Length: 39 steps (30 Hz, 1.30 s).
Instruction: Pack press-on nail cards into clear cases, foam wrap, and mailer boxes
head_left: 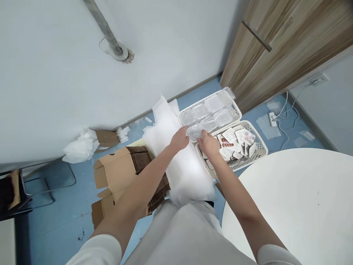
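Observation:
A white plastic basket (182,115) holds several clear, flat plastic boxes in rows. At its near left corner, my left hand (179,139) has its fingers closed on the left edge of one clear plastic box (194,131). My right hand (210,145) grips the near right side of that same box, its fingertips by the edge. Beside it, a second white basket (260,138) is filled with small printed cards (230,135), some carrying reddish-brown oval pieces. Under and left of my hands lies a stack of white foam sheets (176,165).
Flattened brown cardboard boxes (121,165) are stacked on the left. A round white table (298,206) stands at the right. Behind are a wooden cabinet (264,70) and a power strip (272,119) with cables. White plastic wrapping (81,147) and a metal-framed chair (49,184) are farther left.

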Available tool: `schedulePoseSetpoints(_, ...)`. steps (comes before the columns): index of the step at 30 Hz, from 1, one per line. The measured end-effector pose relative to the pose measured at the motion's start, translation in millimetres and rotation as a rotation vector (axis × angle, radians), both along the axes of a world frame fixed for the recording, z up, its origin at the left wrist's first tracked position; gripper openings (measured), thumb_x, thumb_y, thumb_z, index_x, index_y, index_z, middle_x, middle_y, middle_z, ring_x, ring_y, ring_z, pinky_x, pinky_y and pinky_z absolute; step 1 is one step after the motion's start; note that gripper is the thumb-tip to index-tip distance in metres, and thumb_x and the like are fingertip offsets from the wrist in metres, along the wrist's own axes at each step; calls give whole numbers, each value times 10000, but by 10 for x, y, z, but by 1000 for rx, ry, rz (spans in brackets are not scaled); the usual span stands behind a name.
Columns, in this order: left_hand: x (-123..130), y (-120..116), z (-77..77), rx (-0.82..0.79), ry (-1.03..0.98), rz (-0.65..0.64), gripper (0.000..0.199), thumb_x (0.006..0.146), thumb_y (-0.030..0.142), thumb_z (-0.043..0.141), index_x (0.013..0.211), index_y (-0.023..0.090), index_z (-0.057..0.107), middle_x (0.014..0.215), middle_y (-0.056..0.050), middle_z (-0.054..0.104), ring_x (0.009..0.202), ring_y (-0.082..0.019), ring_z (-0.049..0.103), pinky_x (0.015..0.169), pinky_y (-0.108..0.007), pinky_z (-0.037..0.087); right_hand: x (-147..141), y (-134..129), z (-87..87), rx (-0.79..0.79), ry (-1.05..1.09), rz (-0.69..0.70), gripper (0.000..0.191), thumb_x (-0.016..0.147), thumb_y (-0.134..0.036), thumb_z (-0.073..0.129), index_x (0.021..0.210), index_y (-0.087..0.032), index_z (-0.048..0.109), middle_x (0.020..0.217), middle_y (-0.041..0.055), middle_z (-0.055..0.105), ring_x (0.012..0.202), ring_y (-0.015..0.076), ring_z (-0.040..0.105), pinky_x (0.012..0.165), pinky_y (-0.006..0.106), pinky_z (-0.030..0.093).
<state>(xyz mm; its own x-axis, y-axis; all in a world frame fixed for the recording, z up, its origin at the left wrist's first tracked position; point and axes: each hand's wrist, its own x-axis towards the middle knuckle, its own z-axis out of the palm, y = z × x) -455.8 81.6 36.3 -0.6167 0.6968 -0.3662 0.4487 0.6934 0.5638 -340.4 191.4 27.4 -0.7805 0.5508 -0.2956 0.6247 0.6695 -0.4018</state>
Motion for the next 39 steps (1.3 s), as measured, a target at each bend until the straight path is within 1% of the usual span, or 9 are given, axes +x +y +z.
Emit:
schedulePoseSetpoints(5,53,73,-26,-38,-26,38,517,764,156,433,1274,148,345,1218,-103,499,1113,-250,472,941,-373,362,-66,-10,-26,-15,1,-32,433,808,-365,460,1185,-160,401,962,144,611,837,258,601,704,330,420)
schedulePoseSetpoints(9,92,42,3,28,-90,129,516,775,156,414,1284,172,325,1038,-69,583,941,-194,557,863,-338,418,9,-24,-36,-95,136,-102,429,807,-322,454,1199,-155,405,942,127,632,822,249,614,737,344,433)
schedulePoseSetpoints(11,119,10,59,83,-78,171,507,781,157,410,1281,166,329,1032,-76,576,923,-179,555,842,-325,424,64,-49,-19,-171,255,-162,421,802,-307,458,1197,-168,410,966,108,632,806,224,621,757,344,443)
schedulePoseSetpoints(17,324,-111,370,423,-92,180,471,757,158,466,1217,212,382,1274,-67,448,1136,-196,436,904,-347,373,323,-267,214,-469,649,-426,465,737,-385,539,1149,-191,446,922,57,599,747,162,610,699,322,501)
schedulePoseSetpoints(20,507,-251,520,642,-236,152,408,756,156,485,1158,202,434,1234,-82,493,1142,-202,448,936,-381,340,596,-471,408,-737,776,-553,488,679,-418,597,1108,-227,468,885,16,559,680,137,604,623,311,524)
schedulePoseSetpoints(23,723,-474,635,781,-436,140,359,755,195,519,1110,182,467,1142,-101,552,1031,-185,534,896,-366,379,982,-751,598,-924,856,-634,415,640,-410,642,997,-228,535,842,-9,543,675,121,606,667,316,529)
schedulePoseSetpoints(29,1218,-926,802,689,-701,47,385,692,318,629,1025,150,537,937,-70,604,722,-119,598,716,-295,462,1785,-1432,869,-949,915,-763,342,618,-384,683,898,-217,580,768,-11,581,696,127,604,703,322,519)
schedulePoseSetpoints(32,1496,-1060,847,612,-801,-59,391,659,341,664,972,132,558,819,-44,600,670,-123,605,668,-284,471,2091,-1735,929,-977,944,-856,310,618,-365,691,864,-214,579,736,-20,578,695,129,609,696,318,519)
schedulePoseSetpoints(39,2154,-1193,870,497,-904,-254,363,646,323,684,938,140,572,786,-20,585,639,-123,616,654,-285,475,2682,-2249,976,-964,1081,-1059,273,595,-347,711,756,-212,536,689,-35,560,690,145,627,675,300,511)
